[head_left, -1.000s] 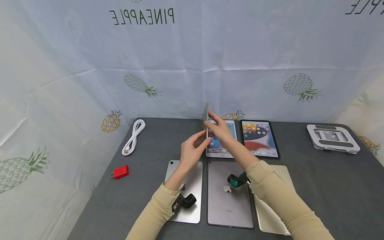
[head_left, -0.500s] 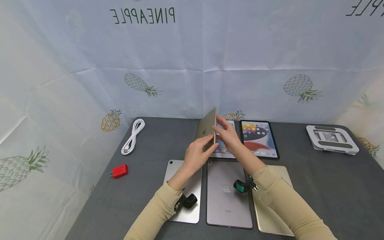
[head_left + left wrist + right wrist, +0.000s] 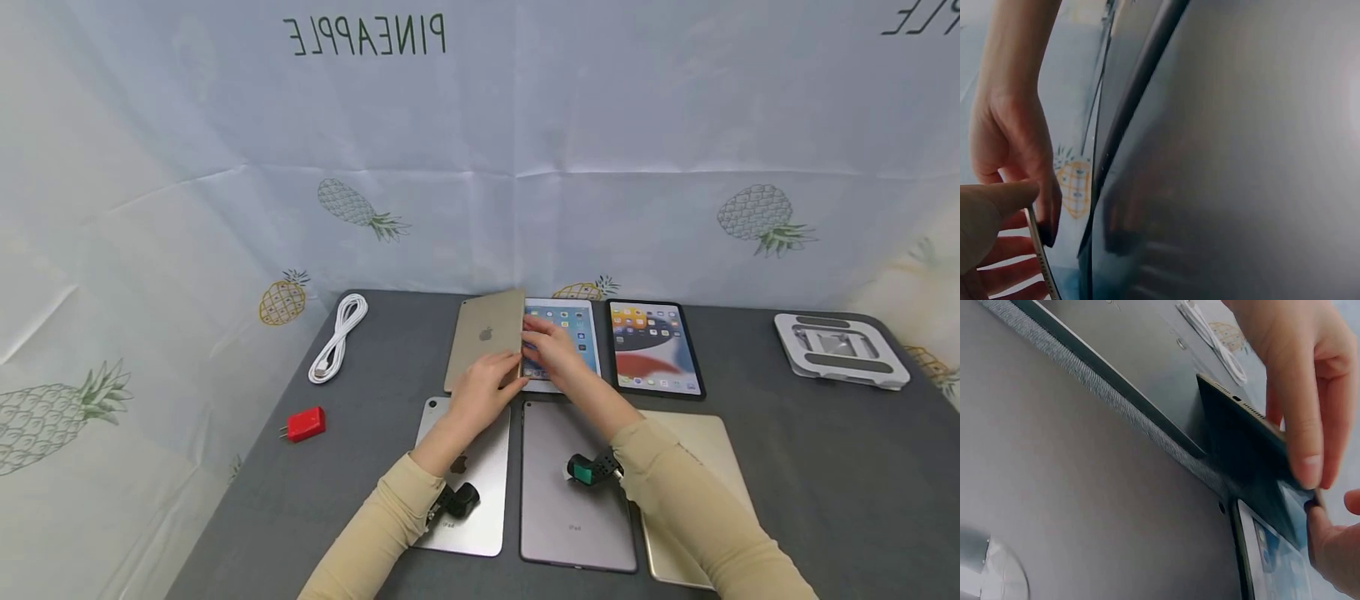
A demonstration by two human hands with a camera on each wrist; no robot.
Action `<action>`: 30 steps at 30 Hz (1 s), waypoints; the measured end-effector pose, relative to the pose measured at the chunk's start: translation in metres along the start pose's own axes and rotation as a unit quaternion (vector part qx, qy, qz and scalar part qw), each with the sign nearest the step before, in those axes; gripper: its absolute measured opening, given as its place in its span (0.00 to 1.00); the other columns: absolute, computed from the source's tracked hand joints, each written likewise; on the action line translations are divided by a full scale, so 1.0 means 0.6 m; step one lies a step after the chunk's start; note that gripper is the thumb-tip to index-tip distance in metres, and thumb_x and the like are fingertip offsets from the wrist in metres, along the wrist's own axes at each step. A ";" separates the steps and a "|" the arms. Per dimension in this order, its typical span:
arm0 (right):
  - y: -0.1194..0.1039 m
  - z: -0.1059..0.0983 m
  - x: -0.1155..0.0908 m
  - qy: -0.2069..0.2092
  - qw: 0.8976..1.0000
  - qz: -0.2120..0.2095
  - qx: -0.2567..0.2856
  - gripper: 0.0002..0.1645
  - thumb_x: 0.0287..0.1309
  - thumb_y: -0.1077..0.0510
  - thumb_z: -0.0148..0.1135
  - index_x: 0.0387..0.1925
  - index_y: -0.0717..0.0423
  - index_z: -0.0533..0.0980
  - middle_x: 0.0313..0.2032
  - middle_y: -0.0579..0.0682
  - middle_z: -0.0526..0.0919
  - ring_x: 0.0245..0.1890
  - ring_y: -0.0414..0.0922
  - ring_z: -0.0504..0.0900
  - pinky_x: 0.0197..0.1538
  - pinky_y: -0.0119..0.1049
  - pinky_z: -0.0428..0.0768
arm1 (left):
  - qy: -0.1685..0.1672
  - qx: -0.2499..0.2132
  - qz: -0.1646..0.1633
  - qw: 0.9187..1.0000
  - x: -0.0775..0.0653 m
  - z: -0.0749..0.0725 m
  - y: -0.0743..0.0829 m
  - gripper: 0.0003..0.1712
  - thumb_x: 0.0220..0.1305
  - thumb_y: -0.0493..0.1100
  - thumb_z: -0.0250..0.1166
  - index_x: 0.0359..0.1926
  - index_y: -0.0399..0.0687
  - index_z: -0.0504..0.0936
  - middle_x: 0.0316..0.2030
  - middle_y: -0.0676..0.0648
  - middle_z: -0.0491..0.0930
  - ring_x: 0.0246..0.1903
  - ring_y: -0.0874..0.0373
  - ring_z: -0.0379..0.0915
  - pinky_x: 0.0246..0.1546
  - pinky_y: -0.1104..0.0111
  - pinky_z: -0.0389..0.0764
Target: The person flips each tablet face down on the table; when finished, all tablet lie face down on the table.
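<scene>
The dark gray table [image 3: 832, 467] has its far edge just behind the gold Apple tablet [image 3: 480, 342] I'm holding at the left of the back row. A second ago it stood almost upright; now it leans well over to the left, back upward, its right edge raised beside the white-framed tablet [image 3: 581, 321]. The space gray iPad [image 3: 577, 504] and silver iPad [image 3: 486, 475] lie nearer me. Past the black-framed tablet [image 3: 651, 346], a wide stretch of table runs to the folding stand [image 3: 840, 350]. My left hand [image 3: 480, 396] pinches the raised edge near its front corner; my right hand [image 3: 555, 354] pinches it farther back. Leftward, a strip of table separates it from the coiled white cable [image 3: 337, 337]; the red charger [image 3: 305, 425] lies nearer.
</scene>
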State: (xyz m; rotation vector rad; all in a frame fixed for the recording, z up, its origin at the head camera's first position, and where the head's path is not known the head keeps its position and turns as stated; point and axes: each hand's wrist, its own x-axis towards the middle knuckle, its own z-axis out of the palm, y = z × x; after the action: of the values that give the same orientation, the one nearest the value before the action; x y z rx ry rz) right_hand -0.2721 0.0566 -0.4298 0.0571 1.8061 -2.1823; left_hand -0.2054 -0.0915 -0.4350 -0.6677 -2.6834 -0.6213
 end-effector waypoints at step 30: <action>0.010 0.033 0.018 -0.007 0.996 0.066 -0.054 0.39 0.70 0.56 0.50 0.75 0.62 0.48 0.73 0.60 0.52 0.72 0.53 0.55 0.70 0.40 0.59 | -0.061 0.015 -0.052 0.997 -0.004 0.006 -0.032 0.22 0.60 0.44 0.71 0.55 0.42 0.83 0.55 0.40 0.79 0.55 0.45 0.74 0.49 0.55 0.80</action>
State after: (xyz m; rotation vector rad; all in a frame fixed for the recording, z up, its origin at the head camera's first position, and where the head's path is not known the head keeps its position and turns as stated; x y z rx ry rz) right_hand -0.2774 0.0341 -0.4336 0.1323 1.8539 -1.9875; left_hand -0.2135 -0.1061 -0.4455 -0.5794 -2.8497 -0.5810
